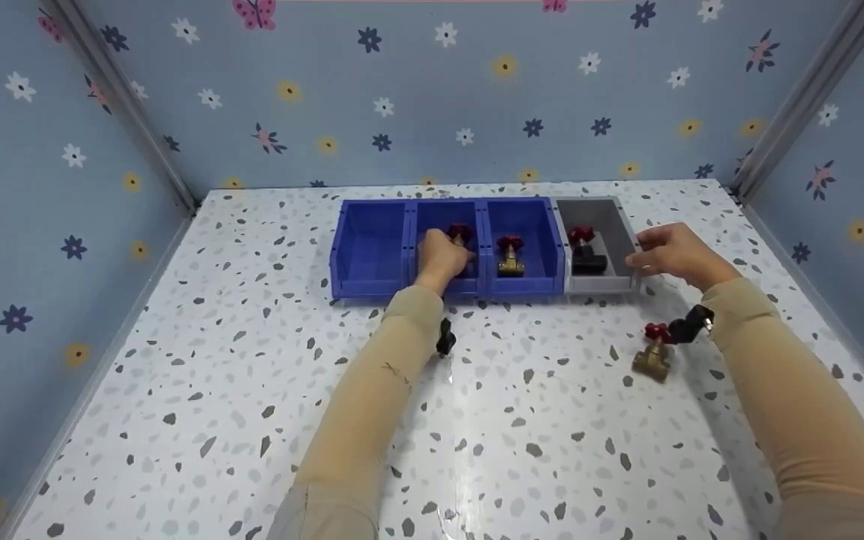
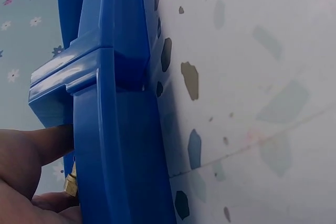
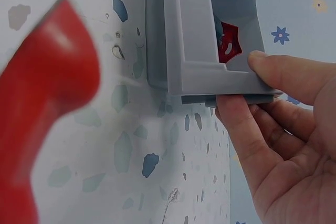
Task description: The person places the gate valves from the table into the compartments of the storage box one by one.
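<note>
My left hand (image 1: 443,259) reaches into the second blue bin (image 1: 469,288) from the left. Its thumb and fingers close around a brass valve with a red handwheel (image 1: 460,231); a bit of its brass body (image 2: 71,184) shows between them in the left wrist view. At the right end of the row, my right hand (image 1: 676,255) grips the side wall of the grey bin (image 1: 601,284), thumb over the rim and fingers outside. Inside that bin lies a black-bodied valve (image 1: 589,262) with a red handwheel.
The third blue bin (image 1: 526,287) holds a brass valve (image 1: 510,265); the leftmost blue bin (image 1: 372,288) adjoins the second. Another brass valve (image 1: 652,361) lies on the speckled table (image 1: 529,450) below the right wrist. Patterned walls (image 1: 432,90) enclose the back and sides.
</note>
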The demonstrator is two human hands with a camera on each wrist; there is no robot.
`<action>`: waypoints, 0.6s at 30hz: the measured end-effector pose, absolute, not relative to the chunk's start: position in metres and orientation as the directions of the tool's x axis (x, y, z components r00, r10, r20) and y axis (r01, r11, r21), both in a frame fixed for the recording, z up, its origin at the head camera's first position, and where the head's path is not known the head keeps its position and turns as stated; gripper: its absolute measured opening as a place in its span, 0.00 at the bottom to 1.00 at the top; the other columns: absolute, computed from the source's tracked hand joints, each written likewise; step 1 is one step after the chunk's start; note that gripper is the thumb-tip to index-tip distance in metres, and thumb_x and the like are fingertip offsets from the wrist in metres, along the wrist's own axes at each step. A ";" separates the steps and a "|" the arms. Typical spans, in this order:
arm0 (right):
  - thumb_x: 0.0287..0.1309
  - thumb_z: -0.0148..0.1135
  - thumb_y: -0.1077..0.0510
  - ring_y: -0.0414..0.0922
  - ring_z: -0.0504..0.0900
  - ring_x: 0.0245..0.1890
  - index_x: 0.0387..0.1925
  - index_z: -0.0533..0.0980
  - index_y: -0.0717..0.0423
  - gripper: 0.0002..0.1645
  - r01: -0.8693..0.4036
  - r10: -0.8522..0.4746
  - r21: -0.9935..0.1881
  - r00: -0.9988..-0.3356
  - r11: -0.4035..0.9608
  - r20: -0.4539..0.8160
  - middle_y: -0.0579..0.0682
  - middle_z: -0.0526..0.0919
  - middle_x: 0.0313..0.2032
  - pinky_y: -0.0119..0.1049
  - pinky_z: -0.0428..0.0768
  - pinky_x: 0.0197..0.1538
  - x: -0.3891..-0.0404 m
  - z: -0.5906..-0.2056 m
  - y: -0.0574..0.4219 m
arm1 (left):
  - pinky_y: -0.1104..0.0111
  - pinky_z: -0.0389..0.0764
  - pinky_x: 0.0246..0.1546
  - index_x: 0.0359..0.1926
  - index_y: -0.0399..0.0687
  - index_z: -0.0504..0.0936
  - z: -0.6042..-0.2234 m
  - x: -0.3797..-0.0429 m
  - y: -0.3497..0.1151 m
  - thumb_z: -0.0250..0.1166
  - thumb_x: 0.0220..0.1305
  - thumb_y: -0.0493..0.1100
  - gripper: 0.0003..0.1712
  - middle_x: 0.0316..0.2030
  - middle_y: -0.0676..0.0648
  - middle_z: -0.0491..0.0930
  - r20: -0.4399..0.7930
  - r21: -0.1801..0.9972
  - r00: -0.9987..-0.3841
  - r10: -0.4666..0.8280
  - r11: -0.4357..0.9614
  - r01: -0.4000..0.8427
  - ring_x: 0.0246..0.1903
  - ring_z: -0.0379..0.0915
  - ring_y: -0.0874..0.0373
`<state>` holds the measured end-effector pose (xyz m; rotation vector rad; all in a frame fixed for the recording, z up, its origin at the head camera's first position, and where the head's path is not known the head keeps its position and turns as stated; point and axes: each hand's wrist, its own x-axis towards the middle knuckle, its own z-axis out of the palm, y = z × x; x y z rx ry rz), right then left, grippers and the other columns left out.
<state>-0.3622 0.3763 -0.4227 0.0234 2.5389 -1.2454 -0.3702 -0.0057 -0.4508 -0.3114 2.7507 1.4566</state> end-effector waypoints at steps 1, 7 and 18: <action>0.73 0.68 0.62 0.32 0.84 0.44 0.78 0.62 0.76 0.41 0.150 -0.121 -0.767 -0.951 0.624 -0.285 0.70 0.75 0.68 0.27 0.88 0.50 -0.362 -0.423 0.377 | 0.59 0.84 0.52 0.48 0.36 0.88 -0.451 -0.371 -0.005 0.76 0.67 0.39 0.13 0.49 0.39 0.89 -0.106 0.808 -0.980 -0.171 0.559 -0.185 0.43 0.79 0.52; 0.73 0.69 0.61 0.32 0.84 0.44 0.77 0.63 0.75 0.41 0.141 -0.124 -0.764 -0.953 0.629 -0.278 0.68 0.77 0.66 0.26 0.88 0.49 -0.361 -0.422 0.377 | 0.61 0.79 0.45 0.40 0.41 0.81 -0.451 -0.371 -0.005 0.70 0.69 0.36 0.05 0.42 0.43 0.84 -0.115 0.777 -0.980 -0.164 0.600 -0.191 0.39 0.72 0.52; 0.74 0.67 0.62 0.33 0.83 0.46 0.78 0.62 0.75 0.41 0.160 -0.120 -0.759 -0.947 0.632 -0.299 0.69 0.74 0.69 0.27 0.87 0.50 -0.361 -0.421 0.376 | 0.59 0.77 0.49 0.38 0.43 0.75 -0.449 -0.370 -0.006 0.61 0.73 0.35 0.04 0.44 0.42 0.83 -0.108 0.763 -0.985 -0.131 0.625 -0.167 0.42 0.69 0.51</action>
